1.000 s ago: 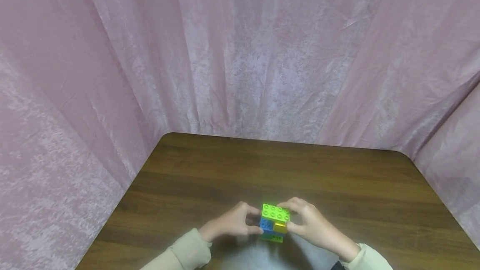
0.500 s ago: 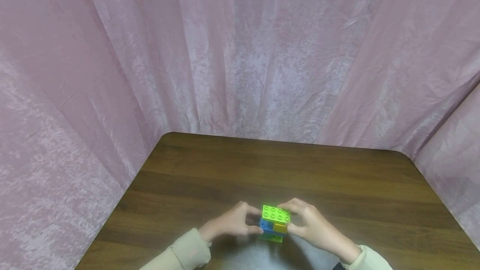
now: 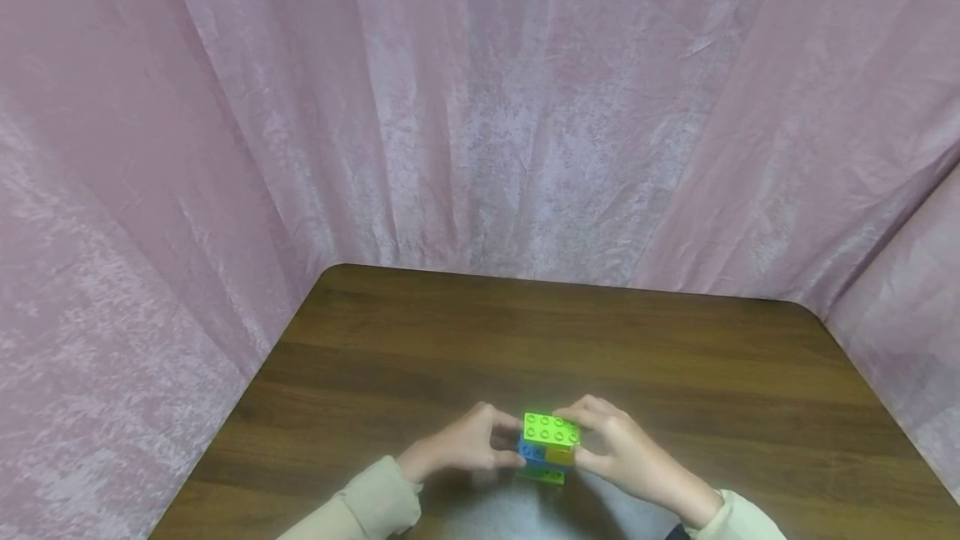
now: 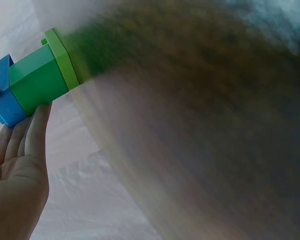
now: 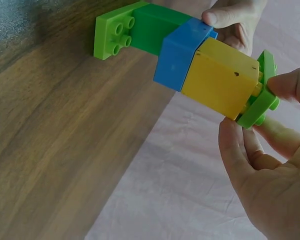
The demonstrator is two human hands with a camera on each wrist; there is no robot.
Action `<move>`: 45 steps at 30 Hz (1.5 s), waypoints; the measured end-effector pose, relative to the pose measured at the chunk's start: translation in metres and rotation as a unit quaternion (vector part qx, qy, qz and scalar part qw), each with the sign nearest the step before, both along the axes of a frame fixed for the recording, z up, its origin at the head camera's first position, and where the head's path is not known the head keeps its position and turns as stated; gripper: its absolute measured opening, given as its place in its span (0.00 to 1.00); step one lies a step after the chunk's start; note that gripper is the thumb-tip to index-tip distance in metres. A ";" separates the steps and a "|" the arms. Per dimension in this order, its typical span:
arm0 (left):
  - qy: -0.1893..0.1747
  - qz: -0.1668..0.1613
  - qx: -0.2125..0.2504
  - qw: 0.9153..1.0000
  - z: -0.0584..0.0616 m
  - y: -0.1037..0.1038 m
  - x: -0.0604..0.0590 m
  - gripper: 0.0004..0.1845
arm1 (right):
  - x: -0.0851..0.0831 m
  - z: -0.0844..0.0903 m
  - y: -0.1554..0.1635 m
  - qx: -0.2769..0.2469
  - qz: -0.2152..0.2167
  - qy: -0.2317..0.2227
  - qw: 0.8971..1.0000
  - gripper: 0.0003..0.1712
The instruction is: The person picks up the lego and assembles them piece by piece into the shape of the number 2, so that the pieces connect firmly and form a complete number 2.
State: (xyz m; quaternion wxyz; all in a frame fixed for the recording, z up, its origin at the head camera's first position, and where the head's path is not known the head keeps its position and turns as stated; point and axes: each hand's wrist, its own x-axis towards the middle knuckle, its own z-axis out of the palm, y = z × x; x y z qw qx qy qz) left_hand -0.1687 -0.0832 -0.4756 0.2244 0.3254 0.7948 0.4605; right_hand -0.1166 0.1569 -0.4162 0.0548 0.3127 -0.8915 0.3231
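Observation:
A toy brick tower stands on the table. From the bottom it has a lime plate (image 5: 110,32), a dark green brick (image 4: 37,75), a blue brick (image 5: 180,55) and a yellow brick (image 5: 220,77). Over the yellow one sits a thin lime plate (image 3: 551,430), slightly tilted, with yellow studs showing in the gap under it. My right hand (image 3: 626,450) pinches this upper plate between thumb and fingers. From the left, my left hand (image 3: 468,440) holds the tower at the blue brick, thumb on the near side and fingers along the far side.
The brown wooden table (image 3: 420,332) has rounded far corners. Pink velvet curtains (image 3: 495,107) hang behind it and along both sides. A pale reflection lies on the tabletop near its front, below the tower.
The upper lime plate has come down slightly toward the yellow brick, with my right fingers moving along. My left hand has stayed nearly in place.

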 end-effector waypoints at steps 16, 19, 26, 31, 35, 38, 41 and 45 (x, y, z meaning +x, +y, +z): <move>-0.005 0.000 0.004 1.000 -0.002 -0.003 -0.003 0.19 | -0.003 0.003 0.001 0.034 0.013 0.014 0.999 0.23; 0.005 -0.001 0.004 1.000 -0.003 -0.003 -0.003 0.20 | -0.004 0.005 0.001 0.038 0.022 0.015 0.999 0.23; 0.012 0.001 0.003 1.000 -0.006 -0.005 -0.003 0.20 | -0.008 0.006 0.003 0.033 0.047 0.014 0.998 0.23; 0.041 -0.015 0.000 0.999 -0.005 -0.005 -0.002 0.21 | -0.009 0.007 0.005 0.021 0.068 0.008 0.997 0.23; 0.044 -0.024 0.008 0.999 -0.006 -0.004 -0.002 0.19 | -0.010 0.010 0.005 0.027 0.082 0.012 0.996 0.23; 0.060 -0.028 0.003 0.998 -0.006 -0.002 -0.004 0.19 | -0.011 0.014 0.006 0.037 0.083 0.003 0.996 0.23; 0.073 -0.032 -0.003 0.997 -0.005 -0.001 -0.004 0.19 | -0.011 0.015 0.007 0.036 0.079 -0.015 0.996 0.24; 0.066 -0.030 -0.008 0.997 -0.002 -0.001 -0.003 0.18 | -0.011 0.013 0.007 0.024 0.078 -0.029 0.996 0.24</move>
